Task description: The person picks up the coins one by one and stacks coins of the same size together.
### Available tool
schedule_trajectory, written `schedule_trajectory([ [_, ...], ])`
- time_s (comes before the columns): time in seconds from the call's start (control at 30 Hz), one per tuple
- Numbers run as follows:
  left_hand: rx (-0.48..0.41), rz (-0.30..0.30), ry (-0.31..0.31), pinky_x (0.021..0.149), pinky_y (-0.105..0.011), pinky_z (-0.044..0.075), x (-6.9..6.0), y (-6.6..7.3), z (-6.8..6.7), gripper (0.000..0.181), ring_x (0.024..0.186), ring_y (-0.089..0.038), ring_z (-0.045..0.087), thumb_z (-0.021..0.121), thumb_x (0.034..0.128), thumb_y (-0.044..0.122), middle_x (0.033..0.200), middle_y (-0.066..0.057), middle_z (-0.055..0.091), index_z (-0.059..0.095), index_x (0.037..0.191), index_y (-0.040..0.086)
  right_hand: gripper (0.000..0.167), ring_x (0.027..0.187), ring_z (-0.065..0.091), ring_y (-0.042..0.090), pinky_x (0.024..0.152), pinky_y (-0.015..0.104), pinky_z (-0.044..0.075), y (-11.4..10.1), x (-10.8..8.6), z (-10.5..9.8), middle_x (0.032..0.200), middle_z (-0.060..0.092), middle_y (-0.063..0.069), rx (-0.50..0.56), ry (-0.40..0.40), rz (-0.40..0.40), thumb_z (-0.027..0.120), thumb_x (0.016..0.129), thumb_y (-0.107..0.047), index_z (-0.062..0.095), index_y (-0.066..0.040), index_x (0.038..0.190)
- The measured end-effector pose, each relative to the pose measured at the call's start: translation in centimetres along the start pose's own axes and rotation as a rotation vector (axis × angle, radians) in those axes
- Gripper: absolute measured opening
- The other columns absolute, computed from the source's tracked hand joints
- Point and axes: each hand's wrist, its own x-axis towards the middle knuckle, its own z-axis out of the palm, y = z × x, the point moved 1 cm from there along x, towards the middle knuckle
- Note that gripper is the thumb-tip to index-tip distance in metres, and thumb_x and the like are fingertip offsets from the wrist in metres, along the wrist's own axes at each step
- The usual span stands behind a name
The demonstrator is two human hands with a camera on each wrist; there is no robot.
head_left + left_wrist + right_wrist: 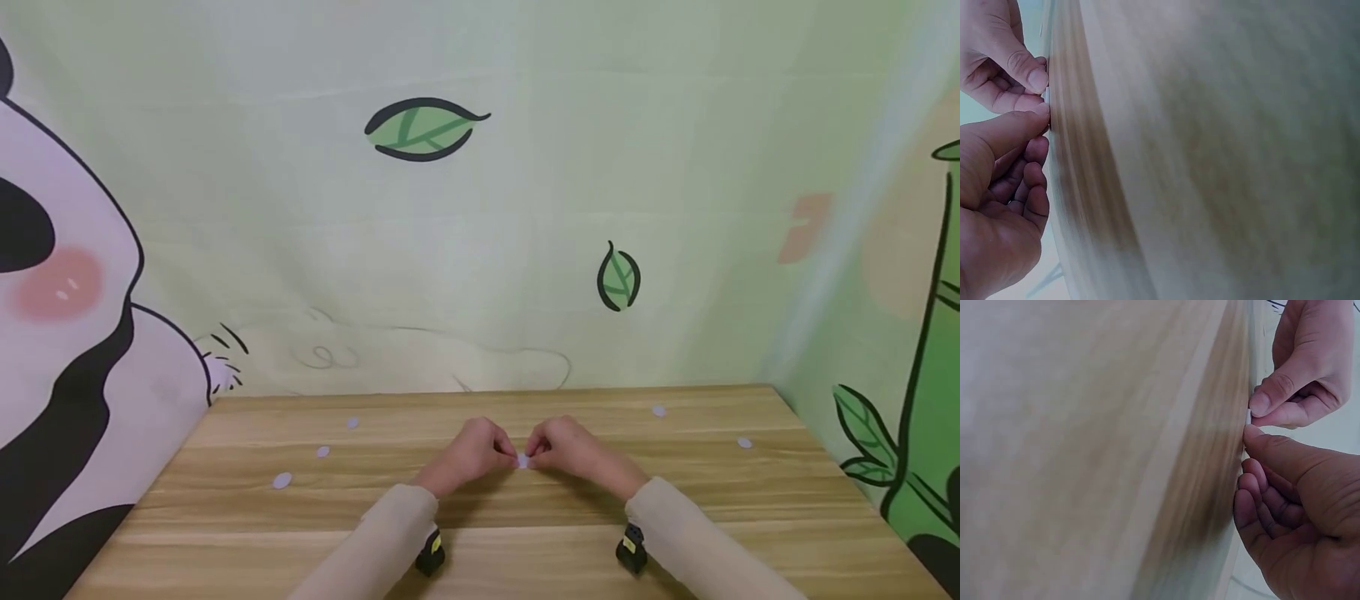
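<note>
A small, thin white disc [522,461] is at the middle of the wooden table, between my two hands. My left hand [477,450] pinches its left edge between thumb and fingertips. From the other side my right hand [567,447] pinches the right edge the same way. In the left wrist view only a pale sliver of the disc [1047,95] shows between the left hand [1000,187] and the right hand [1000,59]. The right wrist view shows both thumbs close together at the table surface, the right hand [1300,506] nearer the camera and the left hand [1313,365] beyond.
More white discs lie flat on the wooden table [480,567]: one [282,481], another [323,452] and a third [353,423] on the left, and two others [659,411] on the right. Behind the table hangs a backdrop [480,225] printed with leaves and a panda.
</note>
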Motion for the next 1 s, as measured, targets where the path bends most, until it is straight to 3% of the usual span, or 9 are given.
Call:
schedule_trajectory([
  [0.27, 0.027, 0.032, -0.001, 0.063, -0.017, 0.048, -0.2, -0.1, -0.3, 0.009, 0.067, 0.000, 0.056, 0.083, 0.0824, 0.004, 0.072, 0.000, 0.073, 0.078, 0.075, 0.004, 0.004, 0.070, 0.053, 0.002, 0.065, 0.020, 0.048, -0.2, 0.0, 0.2, 0.075, 0.067, -0.004, -0.012, 0.014, -0.025, 0.079, 0.085, -0.003, 0.076, -0.003, 0.086],
  [0.57, 0.052, 0.063, 0.003, 0.063, -0.018, 0.048, -1.0, -0.9, -1.2, 0.011, 0.067, -0.001, 0.055, 0.083, 0.0825, 0.003, 0.072, 0.000, 0.073, 0.078, 0.073, 0.004, 0.005, 0.069, 0.053, 0.004, 0.065, 0.020, 0.048, -1.3, 0.9, 0.9, 0.074, 0.065, -0.003, 0.018, -0.009, 0.009, 0.079, 0.085, -0.001, 0.074, -0.002, 0.085],
  [1.0, 0.040, 0.059, 0.007, 0.065, -0.019, 0.049, -1.3, -1.6, -1.7, 0.009, 0.069, -0.002, 0.056, 0.083, 0.0825, 0.002, 0.075, -0.001, 0.074, 0.078, 0.075, 0.003, 0.005, 0.070, 0.056, 0.006, 0.065, 0.020, 0.049, -2.1, 1.4, 1.4, 0.075, 0.067, -0.002, 0.032, -0.004, 0.046, 0.078, 0.084, 0.001, 0.075, -0.002, 0.086],
])
